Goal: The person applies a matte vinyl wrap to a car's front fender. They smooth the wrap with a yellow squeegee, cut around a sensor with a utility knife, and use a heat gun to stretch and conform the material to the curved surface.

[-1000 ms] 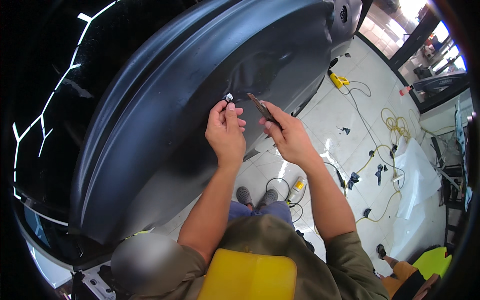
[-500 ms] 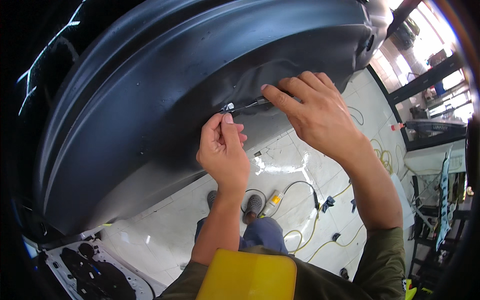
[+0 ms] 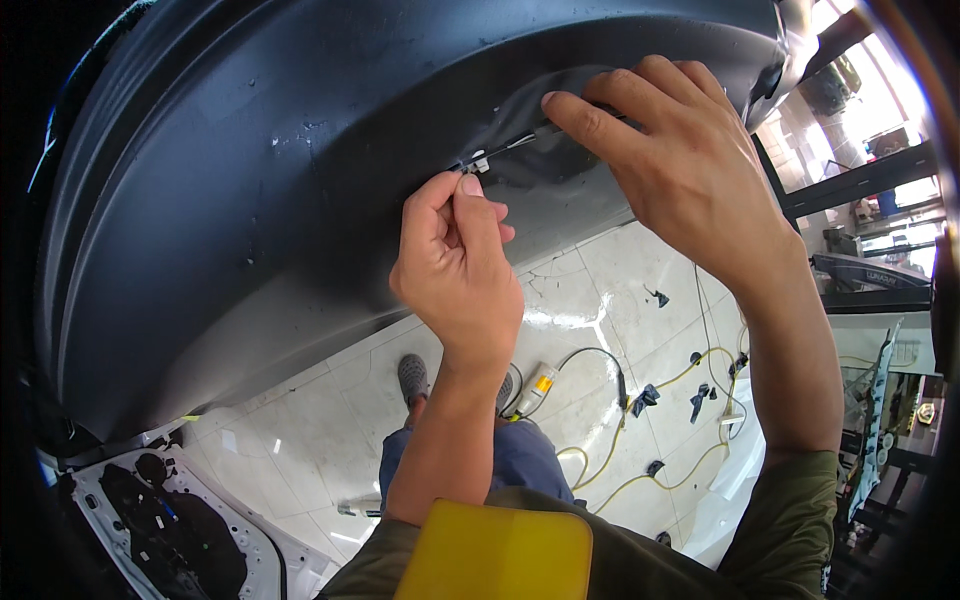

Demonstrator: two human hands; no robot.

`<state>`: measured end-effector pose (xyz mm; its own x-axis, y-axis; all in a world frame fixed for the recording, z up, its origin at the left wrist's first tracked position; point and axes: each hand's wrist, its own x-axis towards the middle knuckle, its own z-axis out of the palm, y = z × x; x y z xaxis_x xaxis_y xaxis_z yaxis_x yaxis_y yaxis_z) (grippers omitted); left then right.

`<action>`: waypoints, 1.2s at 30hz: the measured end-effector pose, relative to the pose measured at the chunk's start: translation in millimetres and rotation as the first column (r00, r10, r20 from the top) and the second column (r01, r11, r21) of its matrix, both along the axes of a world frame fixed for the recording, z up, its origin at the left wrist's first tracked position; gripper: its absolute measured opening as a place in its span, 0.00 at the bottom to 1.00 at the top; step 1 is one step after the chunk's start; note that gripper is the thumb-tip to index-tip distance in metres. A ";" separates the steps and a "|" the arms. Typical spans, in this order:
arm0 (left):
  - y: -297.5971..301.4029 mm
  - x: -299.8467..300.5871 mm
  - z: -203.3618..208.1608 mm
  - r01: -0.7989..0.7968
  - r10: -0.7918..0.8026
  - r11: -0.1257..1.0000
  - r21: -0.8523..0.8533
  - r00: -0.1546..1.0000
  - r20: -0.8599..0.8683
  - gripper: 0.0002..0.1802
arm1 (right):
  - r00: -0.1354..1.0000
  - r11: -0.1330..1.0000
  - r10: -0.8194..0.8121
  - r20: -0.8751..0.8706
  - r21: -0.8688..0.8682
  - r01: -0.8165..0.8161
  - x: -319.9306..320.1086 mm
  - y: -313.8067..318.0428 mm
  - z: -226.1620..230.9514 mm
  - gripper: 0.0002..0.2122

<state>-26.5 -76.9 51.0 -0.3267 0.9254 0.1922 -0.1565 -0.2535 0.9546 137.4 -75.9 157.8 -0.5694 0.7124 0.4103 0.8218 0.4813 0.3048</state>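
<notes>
A large curved matte-black panel fills the far side, resembling a vehicle body part. My left hand is closed in a pinch, thumb against index finger, at the end of a thin dark strand close to the panel. Right beside those fingertips is a small white clip-like piece. From there the slim strand runs right to a thicker dark section under my right hand. That hand's fingers are bent over it; its palm side is hidden, and whether it is a cable or a tool is unclear.
On the tiled floor lie a yellow cable, a pale device with a yellow label and dark scraps. A door panel lies at lower left. Glazed frames and a cluttered rack stand right.
The panel and both hands sit higher in the picture. My right hand has moved up and right, and the white piece shows more beside my left fingertips, which stay pinched.
</notes>
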 end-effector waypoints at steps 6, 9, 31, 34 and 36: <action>-1.0 0.5 1.7 -0.001 0.001 1.000 0.001 1.000 0.001 0.07 | 1.000 1.000 0.003 -0.016 0.015 -0.003 -0.4 -1.5 -1.3 0.20; -0.6 -1.0 1.5 0.001 -0.001 1.000 0.005 1.000 -0.007 0.07 | 1.000 1.000 0.018 -0.011 0.023 -0.018 -2.4 -1.6 0.2 0.21; -0.3 0.0 -0.6 0.029 -0.028 0.999 0.045 0.999 -0.017 0.06 | 0.999 1.000 -0.020 -0.027 -0.018 0.020 3.7 1.2 -8.1 0.22; -1.0 1.3 -1.2 0.027 -0.026 0.999 0.037 1.000 -0.014 0.08 | 0.997 0.999 -0.015 -0.070 -0.042 0.012 5.7 0.5 -12.6 0.22; -0.3 0.4 -1.3 0.020 -0.020 0.999 0.050 1.000 -0.014 0.08 | 0.992 0.998 -0.015 -0.122 -0.063 0.007 6.4 0.4 -18.2 0.20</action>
<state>-26.1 -77.2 49.7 -0.3053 0.9208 0.2428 -0.1492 -0.2980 0.9428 143.8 -75.4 139.6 -0.5097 0.7446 0.4310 0.8565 0.4867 0.1720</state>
